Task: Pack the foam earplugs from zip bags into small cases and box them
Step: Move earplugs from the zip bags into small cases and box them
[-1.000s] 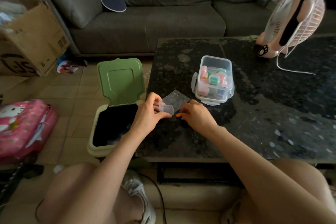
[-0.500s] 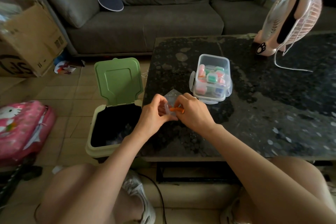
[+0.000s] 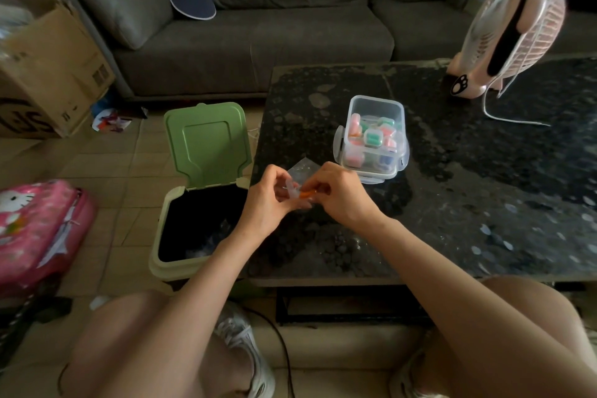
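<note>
My left hand (image 3: 269,200) holds a small clear plastic case (image 3: 294,193) just above the near left part of the black table (image 3: 452,203). My right hand (image 3: 339,195) pinches an orange foam earplug (image 3: 307,194) at the mouth of that case. A clear zip bag (image 3: 302,170) lies flat on the table just behind my fingers. To the right of it stands an open clear storage box (image 3: 374,139) holding several small cases with pink, green and blue earplugs inside.
A bin (image 3: 181,255) with its green lid (image 3: 206,142) raised stands on the floor left of the table. A pink fan (image 3: 513,29) sits at the table's far right. A grey sofa (image 3: 274,32), a cardboard box (image 3: 55,71) and a pink backpack (image 3: 35,229) surround the spot.
My right hand lifted the orange earplug off the table and brought it to the case in my left hand. Both hands rose slightly and came together.
</note>
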### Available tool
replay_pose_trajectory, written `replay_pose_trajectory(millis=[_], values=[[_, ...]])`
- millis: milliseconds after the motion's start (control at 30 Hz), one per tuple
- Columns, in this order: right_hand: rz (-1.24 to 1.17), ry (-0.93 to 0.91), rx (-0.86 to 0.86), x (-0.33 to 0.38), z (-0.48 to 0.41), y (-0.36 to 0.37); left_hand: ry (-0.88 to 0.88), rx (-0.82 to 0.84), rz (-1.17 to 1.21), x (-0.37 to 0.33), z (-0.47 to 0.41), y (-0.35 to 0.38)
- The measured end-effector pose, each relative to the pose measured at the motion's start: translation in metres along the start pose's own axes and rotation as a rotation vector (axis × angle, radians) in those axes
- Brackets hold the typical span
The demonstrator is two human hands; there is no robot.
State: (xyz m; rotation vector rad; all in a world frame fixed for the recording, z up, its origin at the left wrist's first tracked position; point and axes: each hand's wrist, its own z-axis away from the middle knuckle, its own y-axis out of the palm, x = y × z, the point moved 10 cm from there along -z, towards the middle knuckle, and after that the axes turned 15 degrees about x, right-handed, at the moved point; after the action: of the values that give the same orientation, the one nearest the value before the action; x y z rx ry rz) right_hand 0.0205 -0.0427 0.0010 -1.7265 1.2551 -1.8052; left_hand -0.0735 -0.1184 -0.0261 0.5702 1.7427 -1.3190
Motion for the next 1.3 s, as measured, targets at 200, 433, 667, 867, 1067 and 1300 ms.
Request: replay_pose_trajectory(millis=[200, 433, 667, 867, 1067, 1300], values=[[-0.006, -0.011, -0.085, 0.0, 0.001, -0.008, 0.027, 0.049, 0.0, -0.003, 0.0, 0.006], [0.029, -0.003, -0.087, 0.001, 0.001, -0.009, 0.023, 0.039, 0.016, -0.004, -0.001, 0.006], [-0.1, 0.057, -0.145, -0.01, 0.003, -0.02, 0.009, 0.036, 0.037, -0.004, 0.0, 0.005], [-0.242, 0.144, -0.176, -0.023, 0.006, -0.019, 0.023, 0.031, 0.063, -0.008, 0.001, 0.006], [-0.202, 0.228, -0.111, -0.034, 0.003, -0.004, 0.043, 0.024, 0.061, -0.01, 0.003, 0.004], [-0.779, 0.323, 0.032, -0.036, 0.005, 0.016, 0.055, -0.016, -0.034, -0.01, 0.002, 0.001]])
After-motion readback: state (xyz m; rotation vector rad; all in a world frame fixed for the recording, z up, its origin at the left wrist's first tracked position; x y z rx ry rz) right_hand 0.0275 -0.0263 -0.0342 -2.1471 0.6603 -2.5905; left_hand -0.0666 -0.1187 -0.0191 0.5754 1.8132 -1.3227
